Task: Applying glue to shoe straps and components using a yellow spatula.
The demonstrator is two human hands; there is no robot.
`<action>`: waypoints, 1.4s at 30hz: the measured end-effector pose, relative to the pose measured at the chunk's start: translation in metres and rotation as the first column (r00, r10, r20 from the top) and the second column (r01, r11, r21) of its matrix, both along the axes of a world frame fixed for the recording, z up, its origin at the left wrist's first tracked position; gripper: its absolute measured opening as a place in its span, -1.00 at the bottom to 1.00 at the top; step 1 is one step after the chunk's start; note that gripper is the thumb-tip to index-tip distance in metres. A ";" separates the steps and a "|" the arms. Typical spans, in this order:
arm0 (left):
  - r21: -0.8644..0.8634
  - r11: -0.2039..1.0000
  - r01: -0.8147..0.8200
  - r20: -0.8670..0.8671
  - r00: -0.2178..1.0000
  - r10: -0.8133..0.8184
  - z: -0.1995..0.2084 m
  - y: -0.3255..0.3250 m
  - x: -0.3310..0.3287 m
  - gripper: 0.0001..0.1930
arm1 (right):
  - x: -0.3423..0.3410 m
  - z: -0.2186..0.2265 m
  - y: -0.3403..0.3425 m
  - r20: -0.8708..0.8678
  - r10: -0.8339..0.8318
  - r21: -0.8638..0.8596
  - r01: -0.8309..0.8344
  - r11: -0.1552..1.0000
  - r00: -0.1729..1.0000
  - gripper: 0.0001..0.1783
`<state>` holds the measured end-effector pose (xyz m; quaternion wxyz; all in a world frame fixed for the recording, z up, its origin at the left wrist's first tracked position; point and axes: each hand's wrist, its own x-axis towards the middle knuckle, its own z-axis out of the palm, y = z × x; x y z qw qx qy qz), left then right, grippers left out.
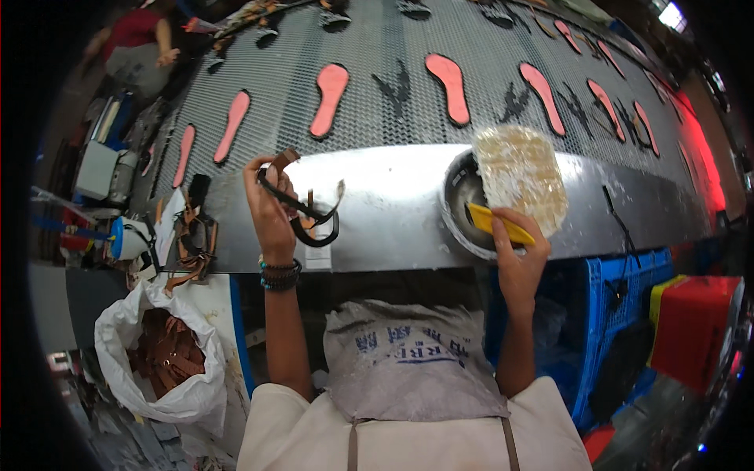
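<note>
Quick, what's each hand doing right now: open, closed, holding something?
Left hand: closed, fingers holding a dark looped strap.
Right hand: closed, fingers holding a yellow tool at the round bowl.

A shiny metal bench [393, 196] carries a round bowl [457, 188]. Beyond the bowl, a grey mesh belt [279, 118] bears pink soles [448, 86] with dark straps [398, 90] between some.

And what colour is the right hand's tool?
The tool is mostly yellow, clearest in the head view.
</note>
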<state>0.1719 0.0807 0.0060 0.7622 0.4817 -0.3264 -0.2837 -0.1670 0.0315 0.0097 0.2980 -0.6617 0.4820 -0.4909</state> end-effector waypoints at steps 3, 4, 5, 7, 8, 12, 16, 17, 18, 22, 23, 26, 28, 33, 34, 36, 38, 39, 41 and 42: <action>0.114 0.991 0.067 0.064 0.995 -0.074 -0.015 -0.019 -0.017 -0.70 | 0.003 -0.006 -0.008 -0.037 0.008 -0.063 -0.011 0.998 0.999 -0.84; 0.162 0.983 0.088 0.140 0.984 -0.111 -0.017 -0.022 -0.018 -0.67 | 0.001 -0.005 -0.007 -0.038 -0.001 -0.053 -0.001 0.999 0.999 -0.84; 0.234 0.967 0.098 0.247 0.956 -0.156 -0.015 -0.016 -0.017 -0.65 | 0.000 -0.001 -0.006 -0.068 0.013 -0.042 -0.016 0.999 0.998 -0.84; 0.102 0.982 0.159 0.281 0.942 -0.181 -0.003 -0.018 -0.029 -0.66 | 0.001 -0.003 -0.008 -0.082 0.026 -0.028 -0.029 0.999 0.996 -0.84; -0.038 0.975 0.218 0.312 0.930 -0.196 0.001 -0.019 -0.031 -0.66 | -0.004 -0.006 -0.010 -0.083 -0.003 -0.040 0.000 0.999 0.997 -0.84; -0.305 0.939 0.159 -0.034 0.984 -0.178 -0.013 -0.034 -0.016 -0.72 | -0.001 -0.008 -0.007 -0.052 -0.041 -0.004 0.041 0.999 0.998 -0.84; 0.014 0.985 0.174 -0.090 0.981 -0.172 0.027 -0.009 -0.043 -0.73 | 0.011 -0.017 -0.011 -0.167 -0.013 -0.146 -0.012 0.989 0.986 -0.83; 0.125 0.941 0.313 -0.163 0.943 -0.292 0.027 -0.003 -0.054 -0.72 | 0.011 -0.019 -0.009 -0.178 -0.030 -0.145 0.004 0.989 0.983 -0.83; 0.221 0.868 0.444 -0.240 0.888 -0.393 0.026 0.000 -0.069 -0.71 | 0.013 -0.021 -0.008 -0.215 -0.017 -0.160 -0.018 0.987 0.976 -0.83; 0.555 0.729 0.399 -0.023 0.884 -0.467 -0.017 -0.002 -0.114 -0.67 | 0.016 -0.024 -0.009 -0.335 0.045 -0.158 -0.103 0.982 0.941 -0.82; 0.542 0.732 0.412 -0.030 0.881 -0.473 -0.015 -0.002 -0.124 -0.67 | 0.016 -0.022 -0.007 -0.335 0.047 -0.154 -0.104 0.983 0.941 -0.82; 0.536 0.728 0.428 -0.071 0.882 -0.466 -0.045 -0.004 -0.134 -0.66 | 0.015 -0.009 -0.005 -0.299 -0.018 -0.191 -0.041 0.981 0.954 -0.83; 0.545 0.739 0.396 -0.035 0.892 -0.451 -0.049 -0.005 -0.139 -0.67 | 0.020 -0.001 0.000 -0.067 -0.055 -0.122 0.046 0.991 0.996 -0.84; 0.587 0.748 0.310 0.087 0.894 -0.439 -0.052 -0.006 -0.146 -0.70 | 0.027 -0.006 -0.002 -0.074 0.033 -0.081 -0.039 0.996 0.997 -0.83; 0.587 0.749 0.307 0.090 0.895 -0.436 -0.052 -0.007 -0.146 -0.70 | 0.027 -0.007 -0.004 -0.163 -0.014 -0.146 -0.010 0.989 0.987 -0.82; 0.573 0.763 0.298 0.106 0.896 -0.430 -0.053 -0.008 -0.146 -0.70 | 0.030 -0.004 -0.002 -0.123 0.032 -0.134 -0.049 0.990 0.992 -0.83; 0.562 0.773 0.293 0.109 0.901 -0.420 -0.051 -0.007 -0.146 -0.69 | 0.029 -0.005 -0.002 -0.086 0.074 -0.124 -0.085 0.989 0.993 -0.83; 0.551 0.783 0.288 0.113 0.904 -0.413 -0.048 -0.007 -0.144 -0.68 | 0.028 -0.007 -0.005 -0.140 0.041 -0.160 -0.064 0.985 0.989 -0.83; 0.493 0.837 0.240 0.190 0.909 -0.372 -0.043 -0.006 -0.137 -0.68 | 0.023 -0.006 -0.008 -0.192 0.001 -0.198 -0.040 0.979 0.981 -0.83; 0.431 0.883 0.183 0.262 0.912 -0.317 -0.038 -0.002 -0.134 -0.67 | 0.020 -0.003 -0.008 -0.135 -0.008 -0.149 -0.012 0.989 0.991 -0.84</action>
